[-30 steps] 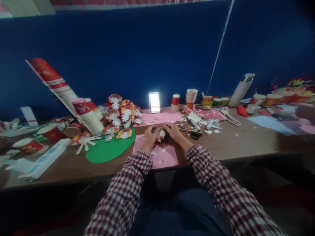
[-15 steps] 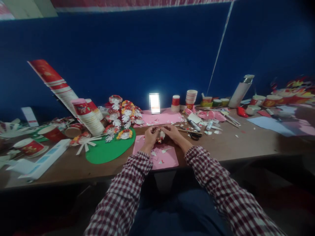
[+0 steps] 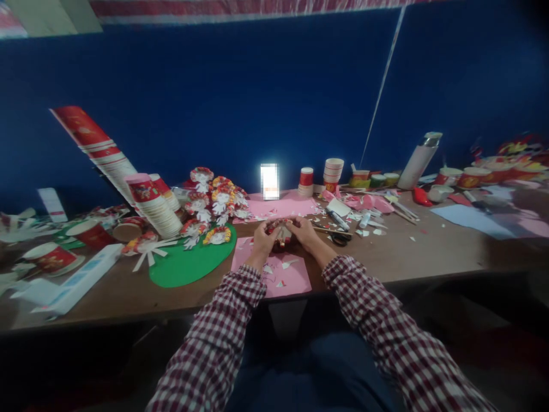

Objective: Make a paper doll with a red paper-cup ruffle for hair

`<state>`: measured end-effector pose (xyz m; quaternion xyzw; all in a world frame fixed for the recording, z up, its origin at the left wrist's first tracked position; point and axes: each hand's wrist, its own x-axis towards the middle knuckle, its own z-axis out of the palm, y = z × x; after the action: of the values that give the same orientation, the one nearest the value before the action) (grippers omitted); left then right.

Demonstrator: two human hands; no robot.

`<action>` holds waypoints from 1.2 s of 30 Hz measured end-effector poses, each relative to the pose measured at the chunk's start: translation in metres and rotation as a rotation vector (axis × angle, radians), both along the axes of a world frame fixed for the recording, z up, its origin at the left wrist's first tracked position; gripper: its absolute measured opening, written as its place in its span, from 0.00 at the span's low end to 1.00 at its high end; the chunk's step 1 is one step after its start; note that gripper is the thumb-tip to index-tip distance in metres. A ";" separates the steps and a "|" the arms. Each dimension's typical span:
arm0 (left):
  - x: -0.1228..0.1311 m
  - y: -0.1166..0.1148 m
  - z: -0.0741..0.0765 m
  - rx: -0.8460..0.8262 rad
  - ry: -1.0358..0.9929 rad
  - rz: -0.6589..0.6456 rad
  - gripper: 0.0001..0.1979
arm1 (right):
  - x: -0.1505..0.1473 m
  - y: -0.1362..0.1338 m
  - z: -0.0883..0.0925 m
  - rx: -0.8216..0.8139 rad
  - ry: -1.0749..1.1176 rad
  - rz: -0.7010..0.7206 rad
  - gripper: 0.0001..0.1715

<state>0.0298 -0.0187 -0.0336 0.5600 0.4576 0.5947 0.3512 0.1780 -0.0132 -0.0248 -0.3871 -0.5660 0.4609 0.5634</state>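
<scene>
My left hand (image 3: 262, 239) and my right hand (image 3: 307, 233) are close together, fingers curled around opposite sides of a small red-and-white paper craft (image 3: 282, 236). Its fine detail is too small to make out, and my fingers cover its edges. It is held above a pink paper sheet (image 3: 295, 281) strewn with white and red scraps. Left of my hands, several similar paper-cup crafts (image 3: 221, 200) with red and yellow curled rims are heaped by a green oval sheet (image 3: 189, 266). Dark-handled scissors (image 3: 341, 238) lie to the right of my right hand.
Tall stacks of red-and-white paper cups (image 3: 156, 209) lean at the left, near a long white box (image 3: 88, 280). A bright phone-like screen (image 3: 270, 182) stands at the back. On the right are a marker (image 3: 338, 220) and a tilted white flask (image 3: 420, 161).
The paper craft between my hands has been turned, and more of its red side shows. My fingers have shifted slightly apart around it.
</scene>
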 end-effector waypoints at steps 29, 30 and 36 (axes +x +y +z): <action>-0.001 -0.001 0.006 -0.112 -0.284 -0.283 0.25 | -0.004 -0.006 0.006 -0.127 0.215 0.140 0.22; -0.001 -0.001 0.006 -0.113 -0.277 -0.271 0.25 | -0.004 -0.005 0.005 -0.130 0.219 0.130 0.22; 0.000 -0.005 0.006 -0.125 -0.200 -0.178 0.28 | -0.002 0.002 -0.001 -0.144 0.247 0.053 0.25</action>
<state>0.0294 -0.0237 -0.0278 0.5136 0.4049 0.5843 0.4804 0.1762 -0.0114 -0.0261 -0.3519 -0.4678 0.5593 0.5870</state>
